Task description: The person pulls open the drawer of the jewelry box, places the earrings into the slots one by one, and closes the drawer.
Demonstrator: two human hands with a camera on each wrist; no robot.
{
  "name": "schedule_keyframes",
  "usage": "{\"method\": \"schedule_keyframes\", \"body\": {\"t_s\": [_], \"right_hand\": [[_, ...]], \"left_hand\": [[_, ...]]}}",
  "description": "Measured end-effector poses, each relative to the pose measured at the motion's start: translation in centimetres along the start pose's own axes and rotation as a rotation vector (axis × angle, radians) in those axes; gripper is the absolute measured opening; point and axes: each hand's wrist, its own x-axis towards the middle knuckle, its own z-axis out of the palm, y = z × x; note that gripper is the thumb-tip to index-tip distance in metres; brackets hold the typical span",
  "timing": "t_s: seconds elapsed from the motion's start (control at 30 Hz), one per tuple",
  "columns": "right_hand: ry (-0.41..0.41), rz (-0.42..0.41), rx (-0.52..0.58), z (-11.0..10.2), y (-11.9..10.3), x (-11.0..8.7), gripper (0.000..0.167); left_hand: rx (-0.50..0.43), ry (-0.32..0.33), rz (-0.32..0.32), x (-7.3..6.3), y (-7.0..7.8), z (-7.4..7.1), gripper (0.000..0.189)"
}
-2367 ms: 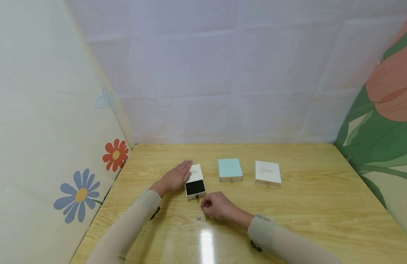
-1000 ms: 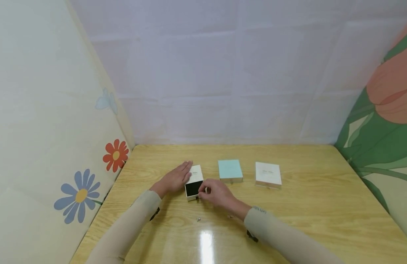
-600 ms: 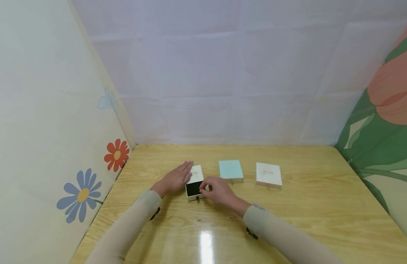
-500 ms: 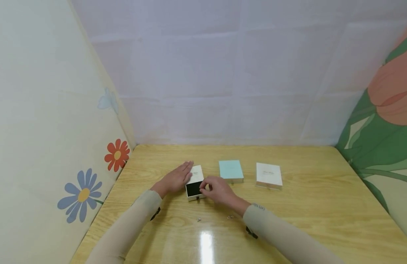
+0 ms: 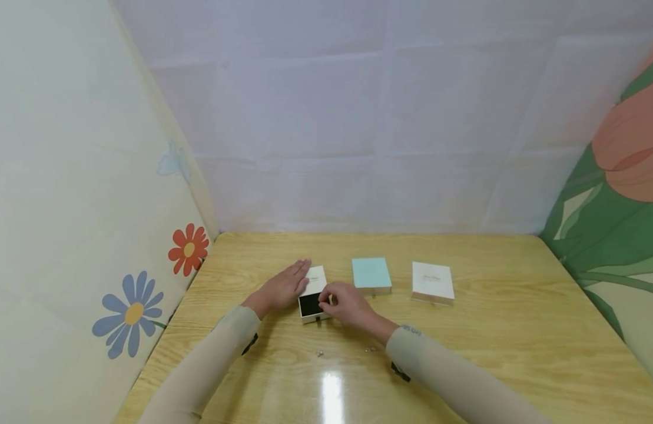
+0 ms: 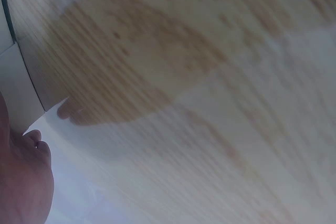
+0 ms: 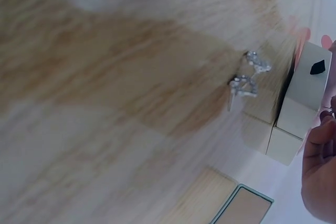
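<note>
My left hand (image 5: pixel 279 288) lies with its fingers extended along the left side and top of a white drawer box (image 5: pixel 315 278). The box's drawer is pulled out toward me, showing a black pad (image 5: pixel 310 304). Over the right part of that pad my right hand (image 5: pixel 348 305) holds thumb and index fingertip together. In the right wrist view the fingertips close on something tiny and silvery, mostly hidden, and I cannot tell its kind. Two sparkling earrings (image 7: pixel 247 74) lie on the table under my right wrist. Farther left is another small sparkling earring (image 5: pixel 320 353).
To the right of the drawer box stand a light blue box (image 5: pixel 371 272) and another white box (image 5: pixel 432 280), both with drawers pushed in. A white cloth (image 5: pixel 305 118) hangs behind the wooden table (image 5: pixel 506 330).
My right hand has moved from the table in front of the drawer up and over the black pad, then stayed nearly still. The left hand keeps its place on the box.
</note>
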Motion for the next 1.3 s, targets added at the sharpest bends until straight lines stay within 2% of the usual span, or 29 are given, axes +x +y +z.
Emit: {"method": "schedule_keyframes", "body": {"t_s": [0.3,0.87,1.3], "right_hand": [[-0.016,0.024,0.006,0.0,-0.2,0.0,0.020],[-0.027,0.155,0.115,0.3,0.4,0.3,0.020],[-0.021,0.092,-0.058,1.1,0.4,0.5,0.013]], "left_hand": [[0.001,-0.002,0.006,-0.1,0.0,-0.2,0.061],[-0.012,0.007,-0.015,0.0,0.3,-0.3,0.061],[-0.016,0.005,-0.017,0.1,0.1,0.1,0.062]]}}
